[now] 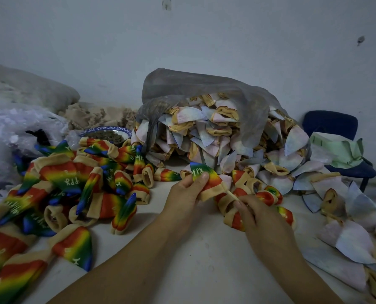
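Note:
My left hand (188,190) grips a small rainbow cone-shaped fabric piece (206,177) with white letters and a tan cuff, held just above the table. From its cuff a thin tan strip (232,195) runs down to my right hand (256,212), which pinches the strip's end. Under my right hand lies a small heap of rainbow pieces (268,197). A large pile of the same rainbow pieces (73,189) covers the table's left side.
A grey plastic bag (204,93) spills pale inside-out pieces (215,137) at centre back and down the right side. A patterned bowl (108,133) sits behind the rainbow pile. Clear plastic bags (11,132) lie far left. A blue chair (336,137) stands at right. White tabletop (200,249) shows between my forearms.

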Motion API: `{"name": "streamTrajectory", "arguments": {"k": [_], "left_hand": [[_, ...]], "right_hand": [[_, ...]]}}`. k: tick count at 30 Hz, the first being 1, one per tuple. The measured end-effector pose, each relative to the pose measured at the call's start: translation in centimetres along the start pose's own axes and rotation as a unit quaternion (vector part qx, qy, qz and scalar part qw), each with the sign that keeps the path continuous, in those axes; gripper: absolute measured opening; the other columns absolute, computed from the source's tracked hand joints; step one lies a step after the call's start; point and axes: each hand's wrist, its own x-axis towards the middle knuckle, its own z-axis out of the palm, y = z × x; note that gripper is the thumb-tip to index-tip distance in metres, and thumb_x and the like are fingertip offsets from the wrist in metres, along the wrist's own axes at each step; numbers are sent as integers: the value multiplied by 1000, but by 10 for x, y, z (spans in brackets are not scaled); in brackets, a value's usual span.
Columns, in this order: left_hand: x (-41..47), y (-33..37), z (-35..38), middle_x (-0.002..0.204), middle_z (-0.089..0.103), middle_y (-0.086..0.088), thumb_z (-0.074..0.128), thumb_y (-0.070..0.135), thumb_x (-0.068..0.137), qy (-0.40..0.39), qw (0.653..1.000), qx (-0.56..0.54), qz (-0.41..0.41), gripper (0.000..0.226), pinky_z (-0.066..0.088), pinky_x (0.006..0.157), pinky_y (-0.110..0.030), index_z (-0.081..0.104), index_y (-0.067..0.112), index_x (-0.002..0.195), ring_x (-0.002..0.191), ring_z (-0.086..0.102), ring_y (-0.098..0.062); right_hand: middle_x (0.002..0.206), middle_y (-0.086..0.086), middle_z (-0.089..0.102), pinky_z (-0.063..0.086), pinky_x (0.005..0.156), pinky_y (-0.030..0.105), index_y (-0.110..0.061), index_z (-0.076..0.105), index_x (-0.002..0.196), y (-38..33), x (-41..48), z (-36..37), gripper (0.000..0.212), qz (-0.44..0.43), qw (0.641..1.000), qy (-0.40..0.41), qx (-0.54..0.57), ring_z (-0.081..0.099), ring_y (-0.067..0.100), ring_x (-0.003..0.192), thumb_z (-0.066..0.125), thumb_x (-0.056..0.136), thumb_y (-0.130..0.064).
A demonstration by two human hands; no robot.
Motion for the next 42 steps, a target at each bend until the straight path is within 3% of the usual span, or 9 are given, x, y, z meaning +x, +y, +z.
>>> {"name": "streamTrajectory", "arguments": {"k": [8,11,14,21,25,28,31,36,42], "left_hand": [[5,4,-7,106,75,-10,69,40,81,71,997,3,14,41,51,99,-44,71,11,110,105,70,-26],[5,0,-4,95,77,4,61,38,94,58,994,87,34,20,52,88,-31,71,23,102,94,71,-12],[1,-2,1,76,71,16,53,40,98,62,985,147,62,20,47,68,-16,65,24,94,75,67,1],[-4,2,4,66,52,8,43,49,100,80,962,247,88,39,37,63,-26,54,26,71,65,51,-8],[-4,3,-1,53,58,13,56,55,89,52,977,195,69,43,42,55,-13,68,31,56,52,54,3],[-2,3,-2,76,73,11,69,64,71,30,989,133,66,35,49,70,-12,75,32,81,75,67,1],[-1,4,-2,107,74,-2,79,50,65,-16,999,13,33,56,50,95,-33,69,21,112,105,69,-17],[-4,1,-1,96,75,0,77,53,70,-17,997,70,-1,38,49,92,-33,78,23,93,96,68,-18],[-7,7,5,72,66,7,59,42,94,27,967,248,47,26,48,74,-30,67,22,79,75,60,-12]], "right_hand": [[68,-16,53,41,54,23,-35,53,95,-1,-2,1,23,18,1000,-11,-8,49,-2,64,34,96,-48],[69,-14,54,43,56,28,-37,48,91,-4,-3,2,17,30,999,-8,15,51,2,65,34,97,-46],[72,-12,56,43,60,32,-34,51,91,-6,-4,6,18,47,997,-16,55,53,4,69,37,98,-42],[69,-10,58,42,56,31,-34,53,90,-5,-3,4,18,31,996,-27,79,54,4,65,39,97,-42],[66,-10,58,40,52,26,-40,51,86,-3,-3,0,16,15,997,-26,65,54,2,63,39,96,-44],[63,-10,56,37,51,25,-39,50,87,-3,-3,0,16,3,998,-27,61,53,3,60,38,96,-46],[66,-12,56,36,50,21,-38,53,91,-4,-3,2,18,2,997,-47,56,53,2,62,37,97,-46],[65,-15,54,35,50,22,-37,53,93,-3,-4,3,21,4,999,-34,29,52,-1,63,36,95,-48],[67,-17,54,39,52,23,-39,53,93,-2,-3,3,19,15,1000,-17,13,51,-2,66,37,96,-48]]}}
